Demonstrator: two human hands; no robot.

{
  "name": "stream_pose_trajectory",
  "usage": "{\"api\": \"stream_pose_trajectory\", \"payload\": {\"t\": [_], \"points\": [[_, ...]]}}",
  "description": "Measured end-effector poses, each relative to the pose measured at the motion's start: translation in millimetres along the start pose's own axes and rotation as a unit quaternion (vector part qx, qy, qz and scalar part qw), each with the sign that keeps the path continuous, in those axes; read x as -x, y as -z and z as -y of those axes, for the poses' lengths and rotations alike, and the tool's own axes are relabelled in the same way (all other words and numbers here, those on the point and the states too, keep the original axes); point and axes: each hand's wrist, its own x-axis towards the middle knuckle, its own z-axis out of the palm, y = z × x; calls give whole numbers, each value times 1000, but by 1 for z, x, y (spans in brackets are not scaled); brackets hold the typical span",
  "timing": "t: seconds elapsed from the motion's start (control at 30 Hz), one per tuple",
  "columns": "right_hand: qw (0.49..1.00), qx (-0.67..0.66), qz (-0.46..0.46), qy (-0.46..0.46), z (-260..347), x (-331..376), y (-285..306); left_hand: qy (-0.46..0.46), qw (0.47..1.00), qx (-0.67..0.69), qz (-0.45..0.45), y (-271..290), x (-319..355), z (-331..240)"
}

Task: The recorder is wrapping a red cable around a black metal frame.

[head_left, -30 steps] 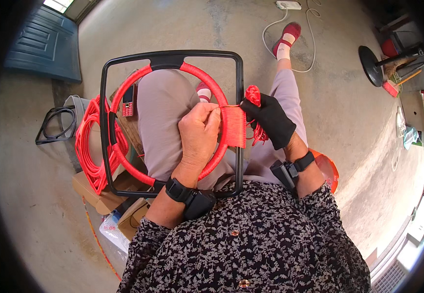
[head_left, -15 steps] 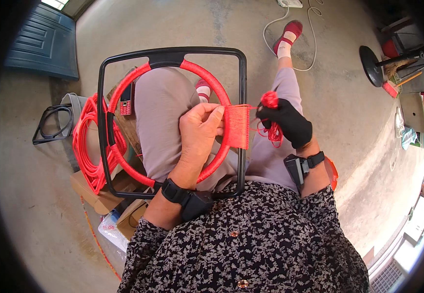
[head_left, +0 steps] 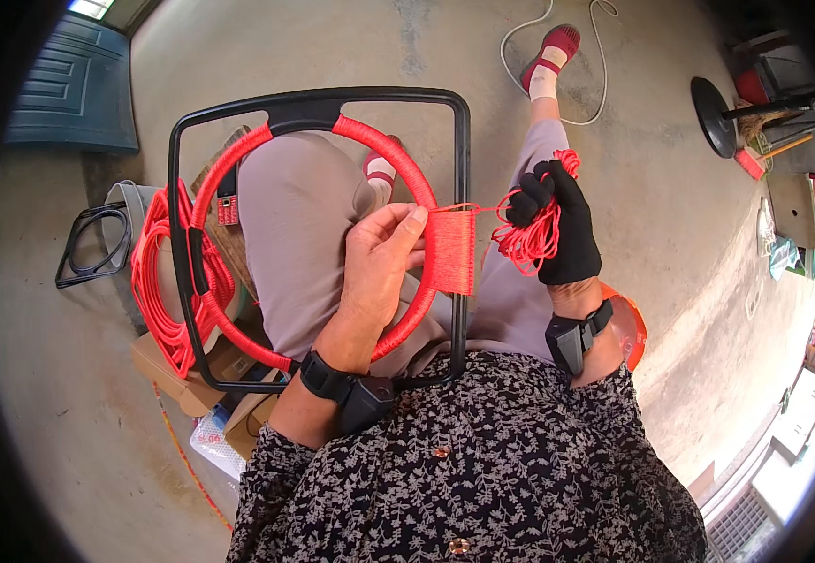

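Observation:
A black square frame [head_left: 463,169] with a round inner ring [head_left: 221,178] lies across my lap, the ring mostly wrapped in red cord. Red cord wound in close turns forms a band [head_left: 450,253] between the ring's right side and the frame's right bar. My left hand [head_left: 381,246], bare, is closed on the ring beside the band, thumb and fingers pinching at its top corner. In a black glove, my right hand [head_left: 562,220] is closed round a bundle of red cord [head_left: 531,240]. One strand runs taut from the bundle to the band's top.
A large coil of red cord [head_left: 149,272] hangs by a pale bucket at left, near another black frame [head_left: 88,246]. Cardboard boxes [head_left: 177,375] stand below it. An orange-red round thing [head_left: 629,328] is behind my right forearm. A black stand base [head_left: 710,117] is at far right.
My right hand has turned upright and moved a little right with the cord bundle, and the strand is drawn out longer. My left hand keeps its pinch on the ring.

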Motion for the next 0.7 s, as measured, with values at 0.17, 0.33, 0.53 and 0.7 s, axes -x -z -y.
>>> {"api": "stream_pose_trajectory", "payload": {"t": [0.17,0.33,0.53,0.7], "points": [[1000,10,-15,5,3,0,6,1,1000,-4,3,-3,-1,0],[998,17,-57,-9,2,5,0,0,999,-40,-17,-6,-4,4],[996,31,-80,-10,-2,2,2,-21,996,-87,-26,-4,-6,10],[995,49,-82,8,6,3,9,111,989,-37,92,-22,5,2]]}}
